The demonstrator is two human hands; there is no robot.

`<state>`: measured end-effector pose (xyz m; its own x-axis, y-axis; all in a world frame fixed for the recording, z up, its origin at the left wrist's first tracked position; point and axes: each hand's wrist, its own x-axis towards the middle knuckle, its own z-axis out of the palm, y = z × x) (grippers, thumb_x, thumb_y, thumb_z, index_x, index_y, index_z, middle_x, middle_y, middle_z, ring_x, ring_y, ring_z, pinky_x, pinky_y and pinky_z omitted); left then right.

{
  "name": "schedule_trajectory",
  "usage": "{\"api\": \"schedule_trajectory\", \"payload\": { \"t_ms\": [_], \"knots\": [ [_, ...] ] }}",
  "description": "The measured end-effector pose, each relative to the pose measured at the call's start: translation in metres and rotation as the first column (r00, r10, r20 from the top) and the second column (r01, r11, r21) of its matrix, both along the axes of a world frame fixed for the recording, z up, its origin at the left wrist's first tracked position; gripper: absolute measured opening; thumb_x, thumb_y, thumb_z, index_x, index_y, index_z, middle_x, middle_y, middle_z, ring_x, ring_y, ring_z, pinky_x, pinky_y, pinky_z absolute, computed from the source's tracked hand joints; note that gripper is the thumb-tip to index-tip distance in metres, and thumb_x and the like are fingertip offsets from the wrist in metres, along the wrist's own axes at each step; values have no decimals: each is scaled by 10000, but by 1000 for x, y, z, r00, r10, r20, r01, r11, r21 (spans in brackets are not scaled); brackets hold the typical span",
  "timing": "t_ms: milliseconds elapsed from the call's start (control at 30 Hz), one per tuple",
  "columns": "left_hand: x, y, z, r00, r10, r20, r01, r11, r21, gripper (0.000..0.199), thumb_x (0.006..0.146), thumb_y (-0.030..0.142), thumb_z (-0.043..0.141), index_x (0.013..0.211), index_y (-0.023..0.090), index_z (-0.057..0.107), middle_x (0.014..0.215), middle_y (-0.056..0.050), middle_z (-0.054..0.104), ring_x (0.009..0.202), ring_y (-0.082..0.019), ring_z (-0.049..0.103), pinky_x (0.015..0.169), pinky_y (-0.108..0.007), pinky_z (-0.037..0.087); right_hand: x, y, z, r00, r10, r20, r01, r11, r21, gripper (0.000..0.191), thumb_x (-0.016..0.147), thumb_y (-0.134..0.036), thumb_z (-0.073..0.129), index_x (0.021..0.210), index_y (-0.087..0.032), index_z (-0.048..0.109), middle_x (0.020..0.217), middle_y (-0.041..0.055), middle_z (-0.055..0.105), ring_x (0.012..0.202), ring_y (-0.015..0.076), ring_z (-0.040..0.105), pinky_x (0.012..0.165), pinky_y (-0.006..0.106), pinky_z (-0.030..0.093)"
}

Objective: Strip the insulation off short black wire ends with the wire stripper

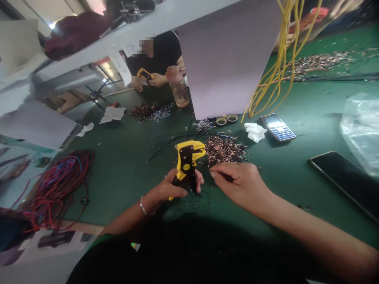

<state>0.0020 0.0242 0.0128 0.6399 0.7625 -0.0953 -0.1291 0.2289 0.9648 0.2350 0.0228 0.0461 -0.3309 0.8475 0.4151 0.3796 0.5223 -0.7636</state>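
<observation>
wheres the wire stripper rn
In the head view, the yellow wire stripper is in the left hand, just left of the right hand and beside the pile of copper wire bits.

Near the middle of the view, a yellow-and-black wire stripper [186, 163] stands out against a dark green work mat [118, 197], with a speckled heap of coppery, black-flecked wire offcuts [225, 150] at its three o'clock. At eight o'clock lies a tangle of red cable [56, 189] threaded with blue, and at one o'clock hangs a bundle of bright yellow wires [281, 51]. At twelve o'clock rises a pale lilac board [225, 59], with a crumpled white tissue [255, 132] at two o'clock and a glossy black phone [346, 181] at four o'clock.
</observation>
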Motion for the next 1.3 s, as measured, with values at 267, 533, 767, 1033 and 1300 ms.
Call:
{"api": "schedule_trajectory", "payload": {
  "t_ms": [267, 533, 767, 1033, 1300],
  "knots": [
    [2, -1, 9, 999, 29, -40, -27, 998, 59, 442, 683, 176, 735, 1115, 143, 646, 1023, -126, 689, 901, -257, 646, 838, -401, 493, -3, -4, -3, 997, 52, -52, -55, 996, -69, 297, 861, -108, 514, 646, -162, 712, 566, 8, 651, 476, 77, 543, 478, 198, 399],
    [-1, -5, -2, 994, 60, -92, -49, 992, 119, 407, 760, 219, 724, 1143, 135, 615, 975, -110, 676, 905, -227, 627, 866, -384, 495, -4, -3, 1, 999, 39, -33, -41, 997, -67, 299, 828, -99, 486, 637, -148, 711, 537, 15, 637, 461, 78, 534, 472, 210, 391],
    [1, -6, -2, 982, 121, -145, -100, 984, 146, 263, 784, 224, 699, 1014, 124, 618, 848, -72, 643, 782, -175, 606, 776, -333, 518, -5, -4, 0, 999, 32, -10, -33, 994, -107, 303, 833, -132, 473, 639, -154, 704, 560, 30, 648, 487, 98, 558, 490, 228, 408],
    [1, -8, -9, 964, 191, -187, -168, 977, 128, 270, 749, 224, 735, 970, 116, 623, 763, -48, 650, 658, -146, 613, 673, -301, 533, -5, -3, -3, 999, 43, 2, -42, 993, -112, 289, 832, -128, 485, 617, -153, 677, 558, 27, 636, 473, 89, 525, 484, 222, 384],
    [4, -10, -12, 911, 313, -270, -269, 945, 187, 234, 752, 273, 745, 852, 108, 612, 641, -27, 626, 521, -114, 584, 531, -244, 506, -6, -2, -6, 999, 43, 24, -40, 990, -133, 284, 828, -130, 484, 602, -162, 654, 581, 29, 648, 493, 95, 535, 509, 232, 398]
  ]
}}
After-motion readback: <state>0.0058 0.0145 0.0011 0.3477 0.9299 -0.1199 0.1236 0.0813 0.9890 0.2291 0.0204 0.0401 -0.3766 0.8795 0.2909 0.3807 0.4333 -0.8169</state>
